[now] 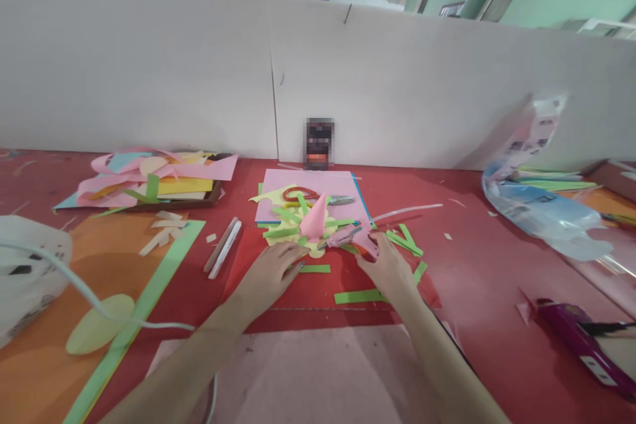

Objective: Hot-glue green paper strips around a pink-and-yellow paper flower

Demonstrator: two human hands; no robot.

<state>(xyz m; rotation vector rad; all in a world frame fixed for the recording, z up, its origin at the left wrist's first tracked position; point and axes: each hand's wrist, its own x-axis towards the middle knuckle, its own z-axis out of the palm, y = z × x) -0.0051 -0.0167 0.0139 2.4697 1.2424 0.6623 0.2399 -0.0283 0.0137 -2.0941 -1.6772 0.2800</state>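
My right hand grips a pink glue gun, its nozzle pointing left at the base of a pink paper cone. The cone stands upright on a yellow scalloped paper piece with green paper strips spread around it. My left hand lies at the near left edge of this piece, fingers stretched out, with the thumb apart from them. Whether its fingertips press on the paper I cannot tell. Red-handled scissors rest behind the cone on pink sheets. A clear glue stick extends behind the gun.
Two markers lie left of the red sheet. Paper scraps fill a tray at the back left. A plastic bag and a purple tool are on the right. A white cable crosses the left side. White panels stand behind.
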